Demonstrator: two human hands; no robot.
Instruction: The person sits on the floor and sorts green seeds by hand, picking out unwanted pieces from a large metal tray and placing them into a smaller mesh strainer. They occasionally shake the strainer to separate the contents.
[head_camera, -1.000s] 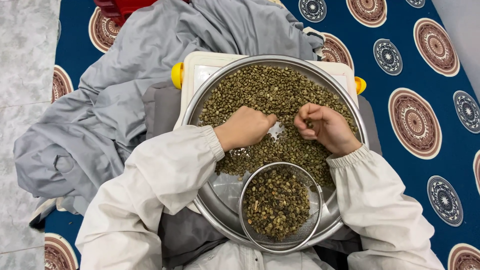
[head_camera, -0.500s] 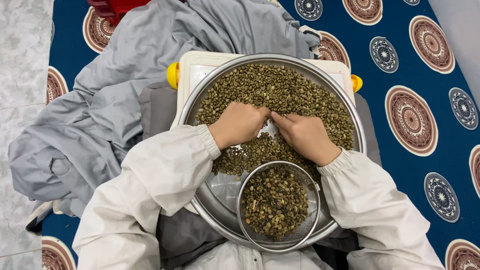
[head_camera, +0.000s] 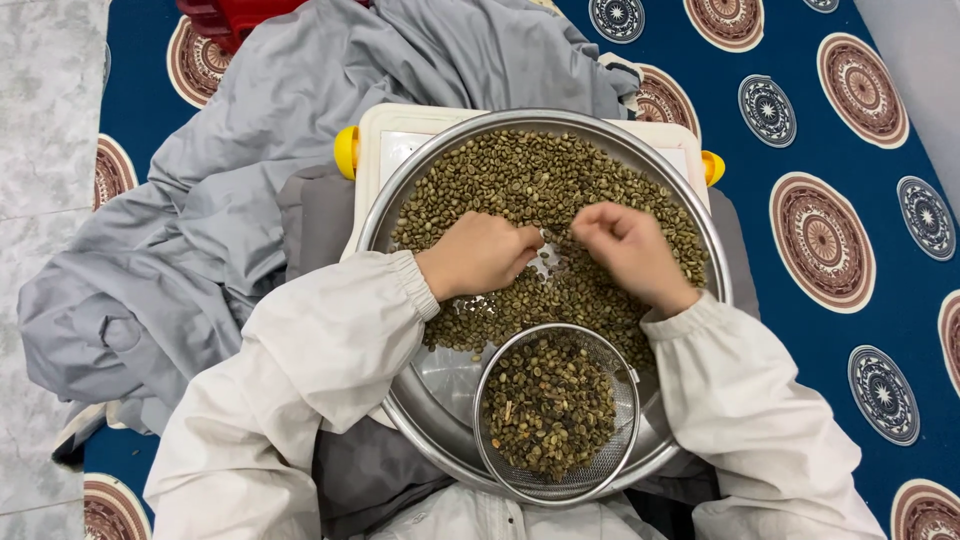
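The left hand (head_camera: 478, 255) lies knuckles up on the green coffee beans (head_camera: 540, 190) in the middle of the round steel tray (head_camera: 395, 205), its fingers curled in to a narrow bunch with the tips pressed among the beans; whether a bean is pinched between them cannot be told, since the fingertips are turned under. The right hand (head_camera: 630, 252) sits just beside it to the right, also knuckles up, fingers drawn together and pointing left toward the other hand; a small bare patch of tray shows between the two. The beans spread from under both hands out to the far rim; the near left of the tray is bare metal. A wire mesh sieve (head_camera: 620, 455) rests in the near part of the tray, below the hands, holding darker beans. The tray stands on a white board (head_camera: 400, 135) with yellow knobs; grey cloth (head_camera: 250, 170) lies to the left over a blue patterned rug (head_camera: 850, 330).
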